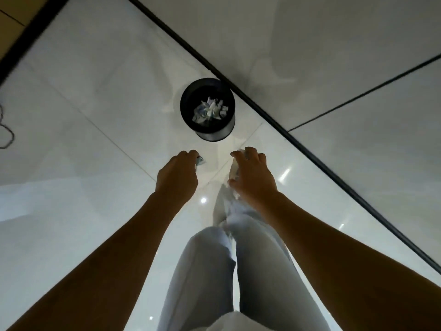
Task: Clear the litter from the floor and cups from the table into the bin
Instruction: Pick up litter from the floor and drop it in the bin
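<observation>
A round black bin (191, 111) stands on the glossy white floor ahead of me, with crumpled paper litter (210, 111) at its bottom. My left hand (177, 175) is stretched toward the bin and grips a small crumpled scrap (200, 161) that peeks out past its fingers. My right hand (253, 177) is stretched out beside it, with its fingers curled round a white paper cup (235, 167); most of the cup is hidden under the palm. Both hands are short of the bin, lower in the view.
A glass wall with a black bottom rail (262, 108) runs diagonally just behind the bin. A dark cable (7, 137) lies on the floor at the far left. My legs in light jeans (214, 271) fill the lower middle.
</observation>
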Tool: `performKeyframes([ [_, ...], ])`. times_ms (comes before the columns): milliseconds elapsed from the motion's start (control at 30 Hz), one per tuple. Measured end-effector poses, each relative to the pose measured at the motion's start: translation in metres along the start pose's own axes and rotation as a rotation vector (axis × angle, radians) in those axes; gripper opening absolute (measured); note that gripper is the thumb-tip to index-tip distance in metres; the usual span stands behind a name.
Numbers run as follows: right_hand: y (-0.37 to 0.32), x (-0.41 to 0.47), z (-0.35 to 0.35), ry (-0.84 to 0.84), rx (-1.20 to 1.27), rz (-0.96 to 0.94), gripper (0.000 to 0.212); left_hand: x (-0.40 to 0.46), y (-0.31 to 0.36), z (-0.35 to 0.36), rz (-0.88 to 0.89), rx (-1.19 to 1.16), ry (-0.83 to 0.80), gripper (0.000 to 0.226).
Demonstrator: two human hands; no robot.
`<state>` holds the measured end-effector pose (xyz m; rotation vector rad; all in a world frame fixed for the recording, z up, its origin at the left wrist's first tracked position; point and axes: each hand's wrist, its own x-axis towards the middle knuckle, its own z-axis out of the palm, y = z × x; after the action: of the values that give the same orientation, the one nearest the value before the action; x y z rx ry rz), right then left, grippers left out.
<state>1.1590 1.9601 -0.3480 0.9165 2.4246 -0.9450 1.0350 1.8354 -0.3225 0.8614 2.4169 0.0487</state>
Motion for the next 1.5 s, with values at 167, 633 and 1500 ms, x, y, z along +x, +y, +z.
performKeyframes([
  [167, -0.016, 0.056, -0.018, -0.023, -0.084, -0.061, 0.067, 0.031, -0.005, -0.011, -0.058, -0.078, 0.018, 0.030],
  [633, -0.067, 0.219, -0.012, -0.122, -0.052, 0.104, 0.075, 0.122, -0.070, -0.036, -0.019, -0.064, -0.039, 0.029],
  [1500, -0.050, 0.118, -0.031, 0.029, 0.228, 0.489, 0.058, 0.188, -0.001, -0.069, 0.535, 0.198, -0.231, 0.034],
])
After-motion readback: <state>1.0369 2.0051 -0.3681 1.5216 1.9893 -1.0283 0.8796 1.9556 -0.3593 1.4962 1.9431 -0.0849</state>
